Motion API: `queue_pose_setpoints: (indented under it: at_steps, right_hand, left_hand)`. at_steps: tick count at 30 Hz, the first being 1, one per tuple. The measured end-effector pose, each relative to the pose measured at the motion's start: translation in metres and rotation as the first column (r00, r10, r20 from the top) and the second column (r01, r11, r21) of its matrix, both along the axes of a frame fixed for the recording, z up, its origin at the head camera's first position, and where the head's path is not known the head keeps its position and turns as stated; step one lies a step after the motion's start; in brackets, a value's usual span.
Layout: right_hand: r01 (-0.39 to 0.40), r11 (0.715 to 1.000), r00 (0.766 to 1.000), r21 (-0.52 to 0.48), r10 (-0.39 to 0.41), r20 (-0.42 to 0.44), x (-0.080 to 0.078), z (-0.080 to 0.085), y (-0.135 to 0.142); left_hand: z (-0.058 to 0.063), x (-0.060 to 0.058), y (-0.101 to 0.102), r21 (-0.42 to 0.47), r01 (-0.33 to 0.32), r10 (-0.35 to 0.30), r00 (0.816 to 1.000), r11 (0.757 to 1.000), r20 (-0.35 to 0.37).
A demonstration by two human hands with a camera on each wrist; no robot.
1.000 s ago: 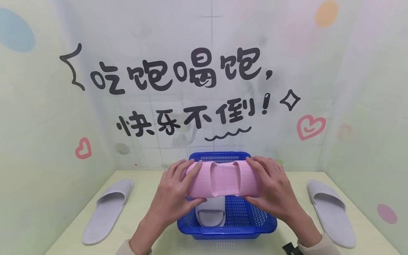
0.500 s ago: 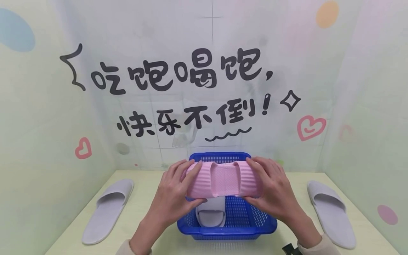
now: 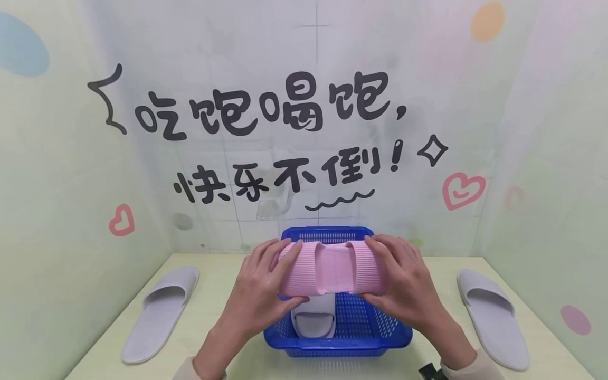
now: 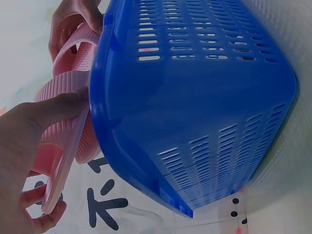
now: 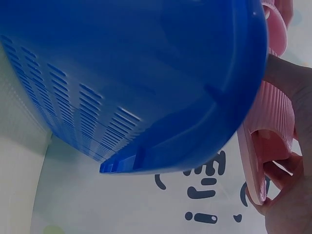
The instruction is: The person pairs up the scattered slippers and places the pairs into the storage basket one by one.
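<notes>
ribbed matt pink slippers (image 3: 334,268), smooth glossy plastic basket (image 3: 337,344)

At the lower left of your head view, a pale grey slipper (image 3: 157,327) lies on the light tabletop (image 3: 214,293), toe pointing away from you; its lookalike (image 3: 501,330) lies at the lower right. Ahead of you, the pale backdrop (image 3: 237,47) carries dark Chinese lettering (image 3: 301,100) across the centre, a smiling pink heart (image 3: 463,191) right of it, a blue spot (image 3: 21,45) upper left and an orange spot (image 3: 487,21) upper right.
</notes>
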State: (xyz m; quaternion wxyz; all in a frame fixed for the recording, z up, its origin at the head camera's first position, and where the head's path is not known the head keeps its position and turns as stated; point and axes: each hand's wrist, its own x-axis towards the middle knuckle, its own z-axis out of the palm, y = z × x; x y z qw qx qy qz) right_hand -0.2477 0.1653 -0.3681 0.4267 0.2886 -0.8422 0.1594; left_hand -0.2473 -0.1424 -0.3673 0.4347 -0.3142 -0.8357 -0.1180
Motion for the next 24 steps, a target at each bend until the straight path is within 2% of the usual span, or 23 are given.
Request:
queue_pose_setpoints:
  at_steps: [24]
  right_hand:
    - [-0.019, 1.000, 1.000, -0.006, 0.019, 0.022, -0.0022, 0.0062, 0.0011]
  left_hand:
    - [0.0058, -0.0019, 0.0031, -0.002, 0.001, -0.001, 1.000, 1.000, 0.003]
